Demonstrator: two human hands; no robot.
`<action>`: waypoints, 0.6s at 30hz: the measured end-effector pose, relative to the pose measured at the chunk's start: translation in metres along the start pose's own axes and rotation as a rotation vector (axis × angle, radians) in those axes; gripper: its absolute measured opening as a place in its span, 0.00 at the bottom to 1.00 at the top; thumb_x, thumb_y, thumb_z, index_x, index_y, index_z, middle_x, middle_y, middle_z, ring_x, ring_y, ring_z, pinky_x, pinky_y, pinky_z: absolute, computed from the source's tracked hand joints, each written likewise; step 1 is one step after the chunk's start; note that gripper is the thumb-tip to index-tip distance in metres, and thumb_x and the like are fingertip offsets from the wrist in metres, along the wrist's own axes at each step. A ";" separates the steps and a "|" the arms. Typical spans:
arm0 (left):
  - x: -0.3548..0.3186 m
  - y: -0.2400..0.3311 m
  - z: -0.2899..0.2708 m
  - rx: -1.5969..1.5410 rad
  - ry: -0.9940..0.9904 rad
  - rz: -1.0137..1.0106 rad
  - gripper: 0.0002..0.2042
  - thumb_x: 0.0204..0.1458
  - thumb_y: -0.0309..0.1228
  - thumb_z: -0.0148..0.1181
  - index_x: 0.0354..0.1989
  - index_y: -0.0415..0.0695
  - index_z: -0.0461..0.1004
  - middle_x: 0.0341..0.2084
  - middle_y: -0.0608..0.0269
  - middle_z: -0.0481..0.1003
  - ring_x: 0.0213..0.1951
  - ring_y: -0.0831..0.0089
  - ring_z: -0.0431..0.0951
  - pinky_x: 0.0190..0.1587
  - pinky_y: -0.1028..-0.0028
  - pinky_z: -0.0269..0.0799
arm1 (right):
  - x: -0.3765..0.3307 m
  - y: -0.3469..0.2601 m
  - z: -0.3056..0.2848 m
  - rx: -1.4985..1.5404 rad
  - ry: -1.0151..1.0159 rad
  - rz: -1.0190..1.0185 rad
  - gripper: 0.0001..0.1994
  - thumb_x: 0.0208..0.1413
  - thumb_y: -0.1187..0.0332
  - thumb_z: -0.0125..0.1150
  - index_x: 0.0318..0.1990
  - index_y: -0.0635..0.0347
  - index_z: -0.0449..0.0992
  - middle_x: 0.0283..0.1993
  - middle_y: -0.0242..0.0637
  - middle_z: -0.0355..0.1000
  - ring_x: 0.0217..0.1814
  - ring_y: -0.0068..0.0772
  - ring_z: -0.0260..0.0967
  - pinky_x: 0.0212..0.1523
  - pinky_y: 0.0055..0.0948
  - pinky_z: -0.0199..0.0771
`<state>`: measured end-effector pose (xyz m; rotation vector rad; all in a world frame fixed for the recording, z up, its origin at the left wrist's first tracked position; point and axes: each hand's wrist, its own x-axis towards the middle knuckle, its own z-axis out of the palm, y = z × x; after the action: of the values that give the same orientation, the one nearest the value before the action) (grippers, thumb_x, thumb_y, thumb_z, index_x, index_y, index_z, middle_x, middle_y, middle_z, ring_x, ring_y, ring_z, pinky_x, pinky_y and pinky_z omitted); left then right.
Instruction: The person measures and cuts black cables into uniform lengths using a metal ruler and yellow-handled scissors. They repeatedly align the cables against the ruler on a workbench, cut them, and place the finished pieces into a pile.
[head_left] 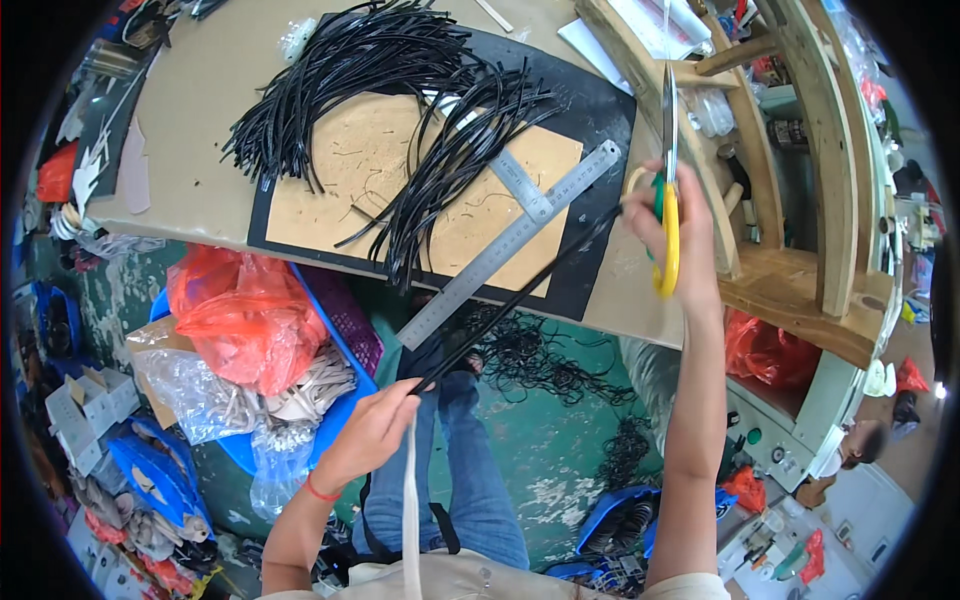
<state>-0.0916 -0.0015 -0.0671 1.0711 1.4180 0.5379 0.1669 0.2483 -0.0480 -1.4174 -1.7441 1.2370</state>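
My left hand (372, 428), closed, grips one end of several thin black cords (530, 285). They stretch up and right across the table's front edge to my right hand (685, 225). That hand is closed around scissors (670, 225) with yellow and green handles, blades pointing away from me; its fingertips seem to pinch the cords' far end. A cream strip (411, 510) runs from beside my left hand to the lower edge; I cannot tell whether that hand holds it. Bundles of black cords (345, 75) lie on a tan board (555, 160) beside a steel ruler (500, 250) with a crosspiece.
A wooden frame (835, 160) stands at the table's right. Below the table's left front sits a blue tub (365, 375) with red and clear plastic bags (245, 310). Black cord scraps (545, 350) lie on the green floor (540, 470). The ruler's end juts past the table edge.
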 end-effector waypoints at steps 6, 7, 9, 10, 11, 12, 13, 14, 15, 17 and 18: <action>0.008 -0.004 -0.003 0.014 0.168 0.031 0.09 0.58 0.28 0.44 0.38 0.35 0.69 0.23 0.54 0.70 0.24 0.64 0.70 0.29 0.70 0.65 | 0.040 0.019 0.009 -0.104 -0.034 0.086 0.21 0.44 0.78 0.59 0.49 0.56 0.65 0.26 0.32 0.72 0.26 0.19 0.68 0.30 0.20 0.69; 0.008 -0.004 -0.005 0.005 0.165 -0.012 0.09 0.58 0.28 0.45 0.40 0.34 0.68 0.26 0.53 0.72 0.26 0.61 0.72 0.30 0.70 0.67 | 0.043 0.021 0.012 -0.144 -0.024 0.080 0.21 0.44 0.77 0.60 0.48 0.56 0.66 0.25 0.31 0.73 0.26 0.18 0.69 0.29 0.20 0.69; 0.012 -0.007 -0.003 0.026 0.248 0.052 0.10 0.58 0.29 0.46 0.41 0.35 0.67 0.28 0.50 0.74 0.28 0.57 0.75 0.30 0.68 0.69 | 0.047 0.028 0.019 -0.212 -0.006 0.081 0.20 0.44 0.77 0.59 0.48 0.56 0.66 0.25 0.30 0.72 0.25 0.18 0.68 0.27 0.20 0.68; 0.012 -0.007 -0.003 0.016 0.261 -0.004 0.10 0.58 0.30 0.47 0.42 0.35 0.66 0.28 0.49 0.74 0.28 0.57 0.76 0.30 0.68 0.69 | 0.050 0.030 0.023 -0.242 0.001 0.081 0.20 0.45 0.77 0.59 0.48 0.56 0.67 0.25 0.30 0.71 0.25 0.18 0.68 0.27 0.20 0.68; 0.013 -0.003 -0.002 0.006 0.274 -0.060 0.10 0.57 0.30 0.48 0.42 0.36 0.66 0.27 0.49 0.74 0.28 0.56 0.76 0.30 0.67 0.69 | 0.052 0.030 0.026 -0.267 0.020 0.065 0.20 0.45 0.77 0.59 0.48 0.56 0.67 0.24 0.30 0.71 0.24 0.17 0.67 0.26 0.20 0.67; 0.012 0.000 -0.003 -0.001 0.286 -0.123 0.11 0.57 0.31 0.48 0.42 0.36 0.66 0.27 0.48 0.74 0.28 0.56 0.76 0.30 0.67 0.69 | 0.052 0.030 0.031 -0.286 0.034 0.053 0.19 0.45 0.77 0.59 0.48 0.56 0.67 0.24 0.29 0.70 0.24 0.17 0.66 0.25 0.21 0.66; 0.015 -0.001 -0.003 -0.008 0.310 -0.118 0.12 0.56 0.32 0.50 0.43 0.37 0.65 0.25 0.48 0.74 0.27 0.54 0.76 0.30 0.65 0.69 | 0.053 0.031 0.035 -0.304 0.048 0.040 0.19 0.45 0.77 0.59 0.48 0.56 0.67 0.23 0.29 0.69 0.23 0.17 0.65 0.24 0.21 0.66; 0.018 -0.003 -0.002 0.003 0.319 -0.095 0.11 0.56 0.31 0.50 0.43 0.37 0.66 0.26 0.47 0.73 0.28 0.52 0.76 0.30 0.63 0.68 | 0.055 0.030 0.034 -0.158 0.045 0.088 0.19 0.45 0.78 0.58 0.48 0.56 0.67 0.22 0.28 0.66 0.22 0.16 0.63 0.22 0.20 0.63; 0.021 -0.006 -0.003 0.044 0.327 -0.074 0.11 0.56 0.31 0.49 0.42 0.36 0.66 0.26 0.46 0.73 0.29 0.50 0.75 0.30 0.62 0.68 | 0.058 0.039 0.032 -0.221 0.039 0.043 0.19 0.45 0.79 0.57 0.48 0.57 0.67 0.21 0.28 0.66 0.22 0.16 0.62 0.22 0.20 0.62; 0.022 -0.009 -0.003 0.123 0.338 -0.022 0.10 0.56 0.30 0.49 0.42 0.36 0.66 0.28 0.46 0.73 0.30 0.50 0.74 0.32 0.63 0.68 | 0.054 0.051 0.024 -0.200 0.042 0.037 0.19 0.45 0.80 0.55 0.48 0.59 0.67 0.21 0.28 0.65 0.22 0.16 0.61 0.22 0.18 0.61; 0.023 -0.011 -0.004 0.157 0.360 0.011 0.10 0.56 0.29 0.48 0.42 0.35 0.67 0.29 0.46 0.72 0.31 0.51 0.73 0.34 0.65 0.68 | 0.055 0.050 0.026 -0.116 0.041 0.064 0.19 0.45 0.80 0.55 0.48 0.60 0.67 0.22 0.27 0.65 0.22 0.16 0.61 0.22 0.17 0.61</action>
<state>-0.0953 0.0140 -0.0874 1.1461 1.7937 0.6593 0.1502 0.2934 -0.1105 -1.5650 -1.7802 1.1468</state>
